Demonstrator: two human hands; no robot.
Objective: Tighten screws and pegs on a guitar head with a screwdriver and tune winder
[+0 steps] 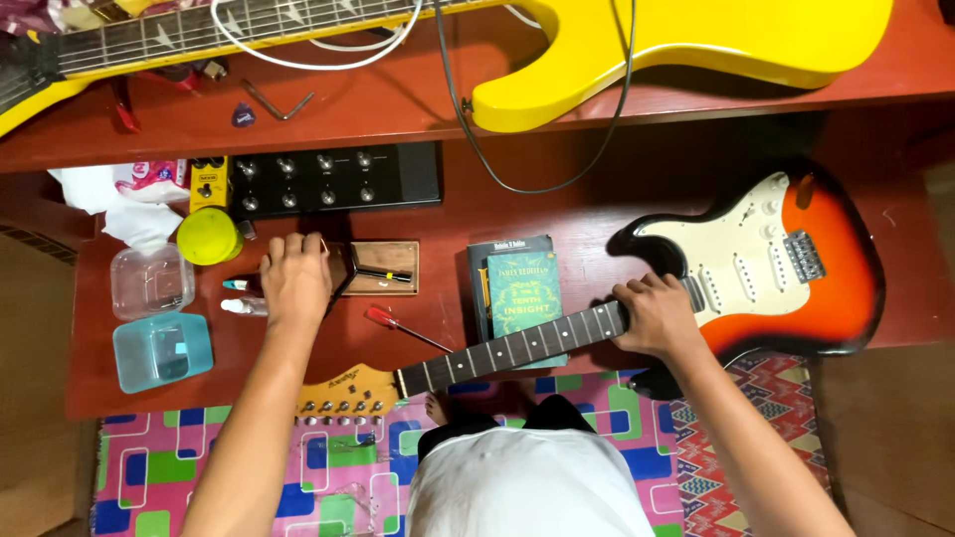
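Right hand [657,316] gripping sunburst guitar [796,268] neck; left hand [295,278] seemingly closed on small bottles [242,295]; teal book [522,293] between.

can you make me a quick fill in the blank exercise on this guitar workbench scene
1. The right hand grips the sunburst guitar at its ____.
2. The left hand reaches toward the small ____ tray.
3. The guitar on the upper shelf is ____.
4. A red-handled ____ lies between the hands.

Missing words: neck; wooden; yellow; screwdriver
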